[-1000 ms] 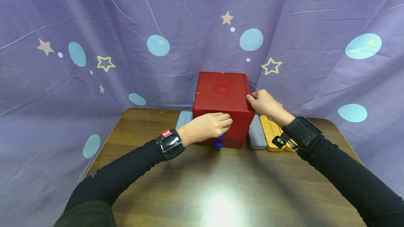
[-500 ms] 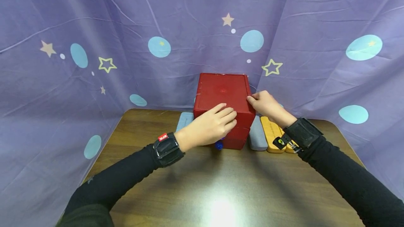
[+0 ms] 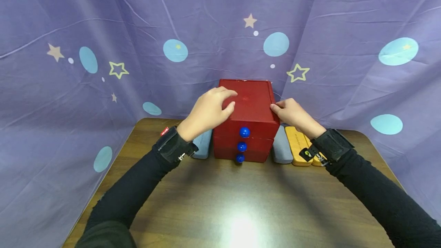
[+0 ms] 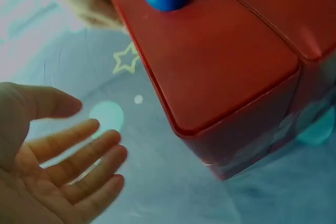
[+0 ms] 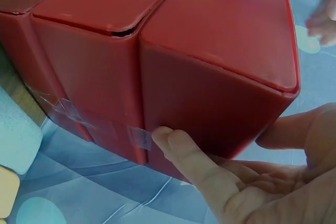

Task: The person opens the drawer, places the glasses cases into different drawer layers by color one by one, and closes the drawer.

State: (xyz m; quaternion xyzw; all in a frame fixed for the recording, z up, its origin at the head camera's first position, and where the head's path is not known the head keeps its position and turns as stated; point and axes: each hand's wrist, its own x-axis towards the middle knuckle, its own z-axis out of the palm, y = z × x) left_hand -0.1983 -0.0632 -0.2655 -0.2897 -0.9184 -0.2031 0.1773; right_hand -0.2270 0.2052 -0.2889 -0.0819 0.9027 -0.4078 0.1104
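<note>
A red drawer box (image 3: 246, 102) stands at the back of the table, with blue knobs, the topmost knob (image 3: 244, 132) among them, down its front. Over the left part of its top, my left hand (image 3: 208, 108) has its fingers spread and holds nothing. The left wrist view shows that hand (image 4: 63, 156) apart from the box, palm and fingers bare. My right hand (image 3: 292, 113) holds the box's right edge. Its thumb lies at the top edge and its fingers (image 5: 191, 156) press on the side wall, by clear tape (image 5: 139, 137). The drawers look closed.
Left of the box lies a light blue case (image 3: 202, 144). To its right are a grey-blue case (image 3: 281, 146) and yellow cases (image 3: 298, 146), partly behind the right wrist strap. A purple patterned cloth (image 3: 213, 18) hangs behind the wooden table (image 3: 193, 202).
My left hand has moved from the box's front up and left over its top, uncovering the front and its knobs. The right hand has stayed on the right edge.
</note>
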